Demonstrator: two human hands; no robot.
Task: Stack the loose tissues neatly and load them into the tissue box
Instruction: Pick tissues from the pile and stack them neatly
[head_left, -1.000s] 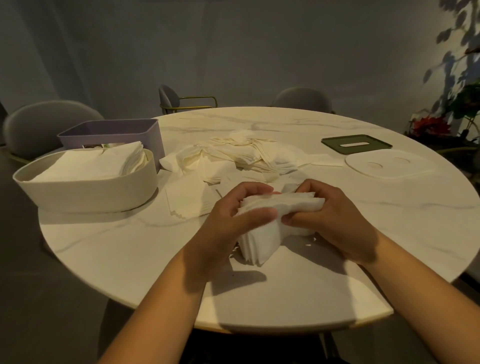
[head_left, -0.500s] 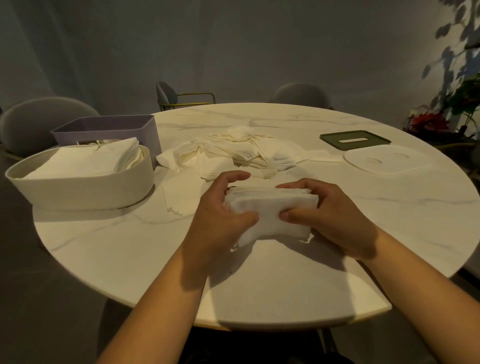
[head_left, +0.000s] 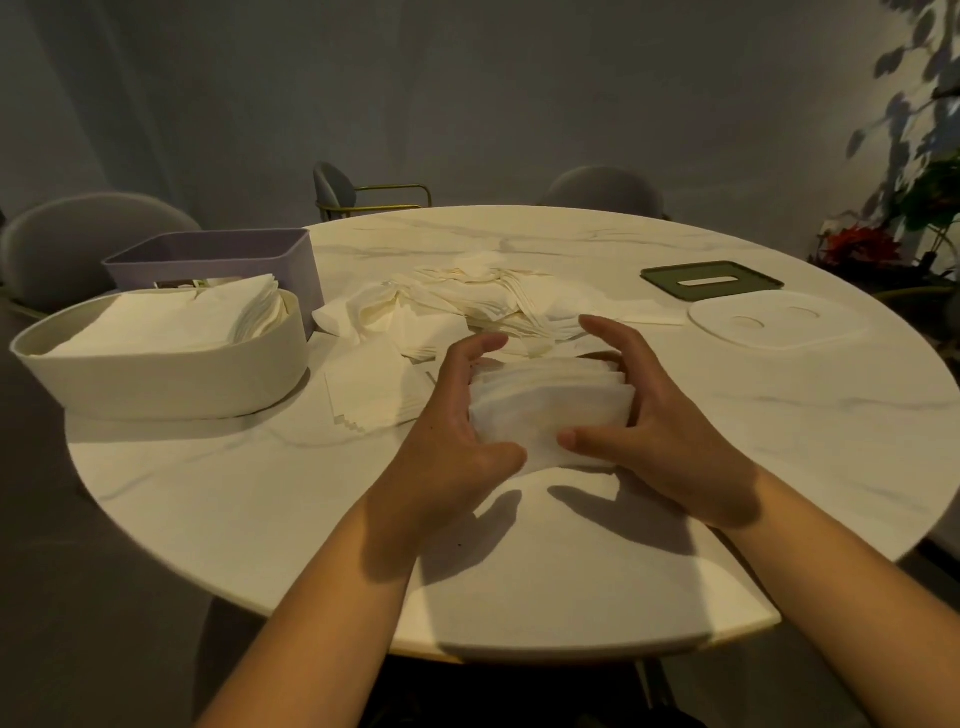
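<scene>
A thick stack of white tissues (head_left: 550, 410) lies flat on the round marble table (head_left: 779, 441) in front of me. My left hand (head_left: 452, 431) cups its left end and my right hand (head_left: 654, 436) its right end, thumbs pressed on the near edge and curled fingers arched over the far side. Behind it sprawls a loose pile of tissues (head_left: 488, 301). A white oval tissue box (head_left: 156, 376) at the left holds a neat stack of tissues (head_left: 171, 322).
A purple rectangular box (head_left: 218, 254) stands behind the oval box. A few flat tissues (head_left: 369, 389) lie left of my hands. A green slotted lid (head_left: 711, 280) and a white oval lid (head_left: 779, 322) rest at the right. Chairs ring the table.
The stack, held tilted off the table a second ago, now lies flat on it. My fingers have loosened and arched up over its far edge.
</scene>
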